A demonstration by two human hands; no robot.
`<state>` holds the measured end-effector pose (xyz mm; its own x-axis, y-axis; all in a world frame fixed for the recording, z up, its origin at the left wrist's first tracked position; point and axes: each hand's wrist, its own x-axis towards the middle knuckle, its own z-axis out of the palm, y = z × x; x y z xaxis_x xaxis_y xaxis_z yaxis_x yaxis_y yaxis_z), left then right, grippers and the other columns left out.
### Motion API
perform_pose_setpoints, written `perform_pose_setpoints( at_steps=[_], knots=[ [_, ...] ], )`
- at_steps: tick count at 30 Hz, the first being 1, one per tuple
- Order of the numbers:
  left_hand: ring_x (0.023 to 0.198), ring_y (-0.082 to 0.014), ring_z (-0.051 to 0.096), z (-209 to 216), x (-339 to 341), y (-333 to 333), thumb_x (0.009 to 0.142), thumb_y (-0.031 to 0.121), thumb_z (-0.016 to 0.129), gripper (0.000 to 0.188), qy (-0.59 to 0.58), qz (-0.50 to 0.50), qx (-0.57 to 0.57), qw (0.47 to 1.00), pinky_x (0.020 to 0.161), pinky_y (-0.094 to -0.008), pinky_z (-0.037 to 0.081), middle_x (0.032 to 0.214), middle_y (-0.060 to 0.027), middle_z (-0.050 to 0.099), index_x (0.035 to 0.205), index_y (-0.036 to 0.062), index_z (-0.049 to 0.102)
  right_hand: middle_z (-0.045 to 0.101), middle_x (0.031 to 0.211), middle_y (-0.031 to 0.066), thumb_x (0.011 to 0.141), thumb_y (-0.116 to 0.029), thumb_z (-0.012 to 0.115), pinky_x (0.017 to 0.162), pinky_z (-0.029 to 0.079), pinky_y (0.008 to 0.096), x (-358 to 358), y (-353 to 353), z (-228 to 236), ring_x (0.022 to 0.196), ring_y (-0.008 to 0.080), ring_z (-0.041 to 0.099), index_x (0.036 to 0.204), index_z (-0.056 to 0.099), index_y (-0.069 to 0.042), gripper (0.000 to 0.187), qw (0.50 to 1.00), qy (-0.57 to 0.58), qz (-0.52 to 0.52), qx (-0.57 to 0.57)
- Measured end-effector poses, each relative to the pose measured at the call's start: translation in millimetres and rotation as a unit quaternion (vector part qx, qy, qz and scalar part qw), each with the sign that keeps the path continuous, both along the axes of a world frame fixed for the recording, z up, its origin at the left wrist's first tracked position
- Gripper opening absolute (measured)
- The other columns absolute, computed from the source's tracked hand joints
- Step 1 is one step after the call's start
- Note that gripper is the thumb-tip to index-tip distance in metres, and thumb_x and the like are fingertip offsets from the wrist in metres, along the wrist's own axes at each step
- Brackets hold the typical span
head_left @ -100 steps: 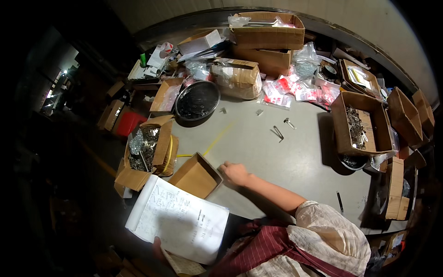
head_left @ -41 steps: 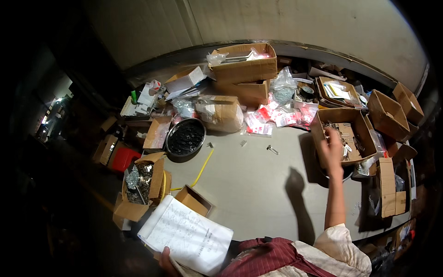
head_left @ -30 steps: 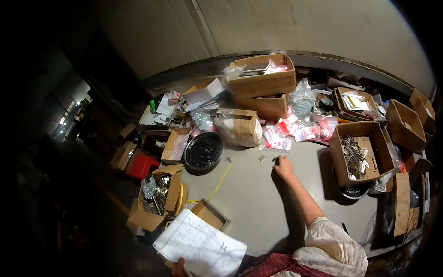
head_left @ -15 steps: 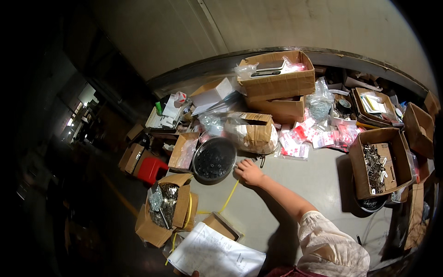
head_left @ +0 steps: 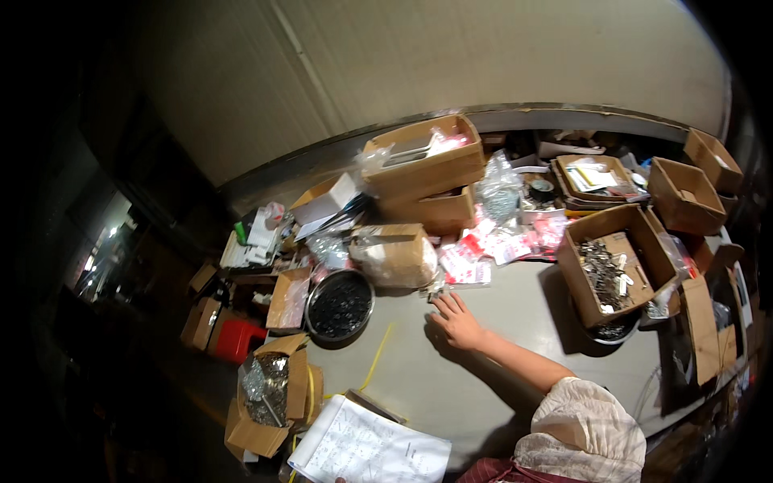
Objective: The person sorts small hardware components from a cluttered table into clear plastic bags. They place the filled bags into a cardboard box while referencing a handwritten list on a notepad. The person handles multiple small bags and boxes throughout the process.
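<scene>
My right hand [head_left: 457,324] reaches over the grey table with its fingers apart and nothing visible in them. Its fingertips are close to a small dark piece [head_left: 435,296] lying by the torn, plastic-wrapped carton [head_left: 394,256]; whether they touch it I cannot make out. Left of that hand stands a round black basin [head_left: 370,299] filled with small black parts. Along the lower edge, a sliver of my left hand [head_left: 341,480], apparently the thumb, lies on white sheets of paper [head_left: 372,443] with writing and drawings. The rest of that hand is hidden.
An open carton of metal parts [head_left: 662,278] rests on a second basin [head_left: 613,332] at right. Red-and-white packets [head_left: 465,264] and stacked cartons [head_left: 423,173] line the back. Another carton of metal parts [head_left: 299,386] and a red bin [head_left: 236,340] are at left. Yellow strap [head_left: 377,358] crosses the table.
My right hand has moved away from the black basin, rightward to the small dark piece. The view has turned, shifting most things leftward. The papers now cover more of the small box beside them.
</scene>
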<state>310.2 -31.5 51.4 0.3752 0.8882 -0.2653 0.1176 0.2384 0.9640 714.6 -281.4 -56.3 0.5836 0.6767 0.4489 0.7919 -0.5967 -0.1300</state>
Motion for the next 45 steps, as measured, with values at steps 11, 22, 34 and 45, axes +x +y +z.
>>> perform_pose_setpoints(
  at_steps=[11,22,34,45],
  knots=[
    [0.121,-0.0296,0.065,-12,5,-12,0.096,0.03,0.066,0.047,-0.029,-0.062,-0.019,0.997,0.105,-0.0389,0.055,0.127,-0.0244,0.064,0.127,-0.0048,0.06,0.078,0.094,0.012,0.092,-0.011,0.067,0.079,0.059,0.0339,-134,-247,23,0.087,0.0203,0.076,0.103,0.077,-0.001,0.018,0.829,0.344,-0.286,0.335],
    [0.122,-0.0286,0.065,-48,-27,-28,0.094,0.029,0.067,0.047,-0.075,-0.029,-0.09,0.993,0.106,-0.0381,0.055,0.127,-0.0243,0.065,0.127,-0.0043,0.06,0.059,0.139,0.018,0.079,-0.009,0.07,0.103,0.052,0.0477,-14,-71,11,0.124,0.0406,0.06,0.134,0.058,-0.002,0.056,0.976,0.213,-0.024,0.03],
    [0.118,-0.028,0.065,-42,17,-22,0.095,0.028,0.066,0.045,-0.03,-0.031,-0.094,0.995,0.102,-0.0377,0.056,0.123,-0.0233,0.065,0.126,-0.0041,0.061,0.069,0.135,0.004,0.102,-0.033,0.051,0.109,0.038,0.0583,125,147,-72,0.139,0.0348,0.045,0.131,0.074,-0.014,0.041,0.877,-0.196,-0.022,-0.438],
    [0.114,-0.0275,0.066,-37,25,-2,0.096,0.027,0.066,0.043,-0.026,-0.027,-0.083,0.996,0.099,-0.0374,0.056,0.119,-0.0223,0.065,0.125,-0.0039,0.061,0.059,0.131,0.0203,0.07,-0.017,0.076,0.108,0.049,0.0461,118,39,38,0.125,0.0422,0.054,0.138,0.055,0.0,0.073,0.966,0.205,0.114,-0.106]
  ],
)
